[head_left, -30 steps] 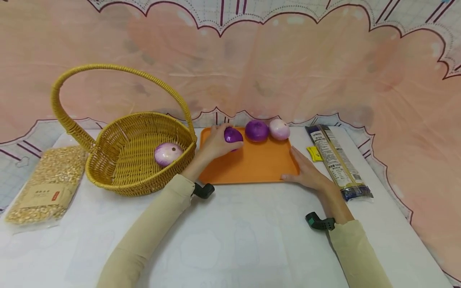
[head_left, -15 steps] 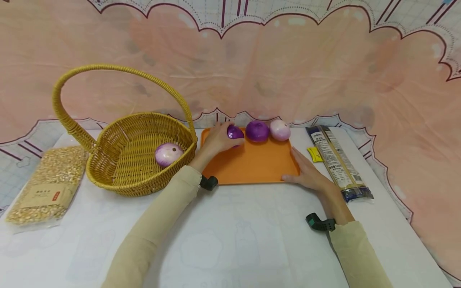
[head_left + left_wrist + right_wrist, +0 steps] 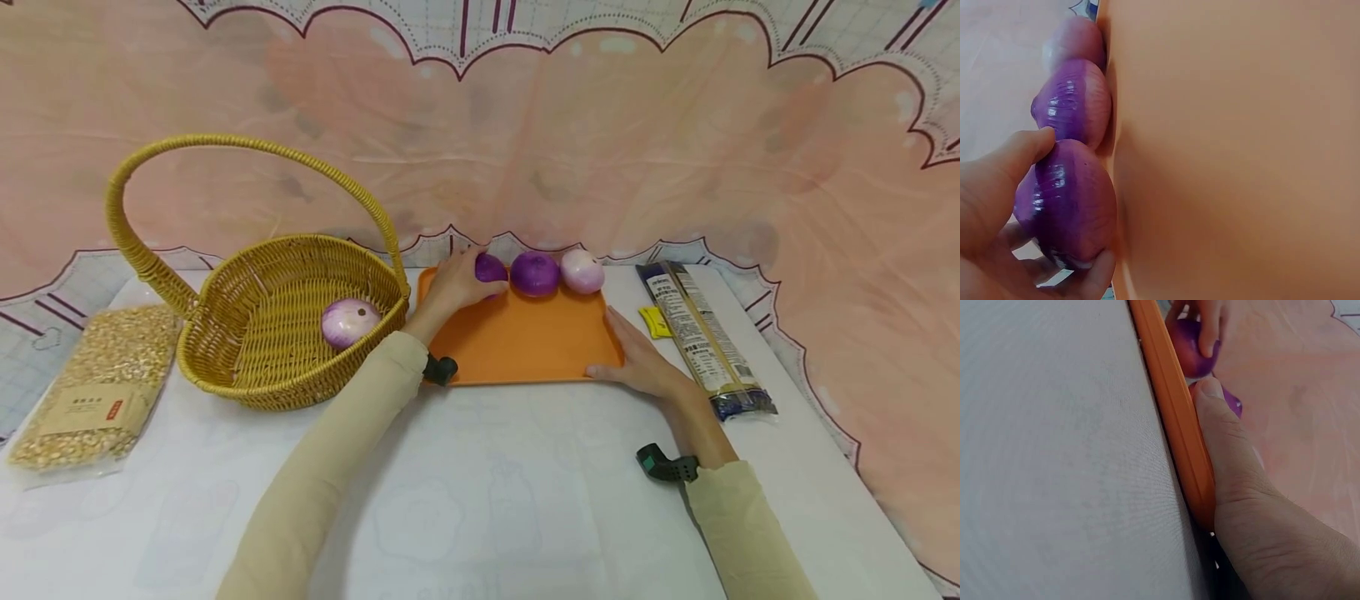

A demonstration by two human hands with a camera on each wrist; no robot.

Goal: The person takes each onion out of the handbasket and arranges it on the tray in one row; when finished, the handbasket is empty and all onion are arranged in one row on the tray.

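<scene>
My left hand [image 3: 457, 282] grips a shiny purple onion [image 3: 1082, 206] at the back left of an orange tray [image 3: 525, 342]. Thumb and fingertips wrap round it in the left wrist view. Right beside it is a second purple onion [image 3: 535, 273], then a pale pinkish onion [image 3: 582, 271], in a row along the tray's back edge. At the tray's front right corner, my right hand [image 3: 640, 354] rests with straight fingers along the side and its thumb on the front rim. Another pale, purple-streaked onion [image 3: 350, 323] lies inside a yellow wicker basket [image 3: 292, 387].
The basket's tall hooped handle [image 3: 247, 142] rises left of the tray. A bag of grains [image 3: 97, 387] lies at the far left. Right of the tray are a small yellow packet [image 3: 656, 322] and a long dark-ended package [image 3: 705, 337]. A patterned cloth [image 3: 480, 150] hangs behind.
My left hand has carried the gripped purple onion slightly back and to the right, towards the second purple onion. The right hand stays at the tray corner.
</scene>
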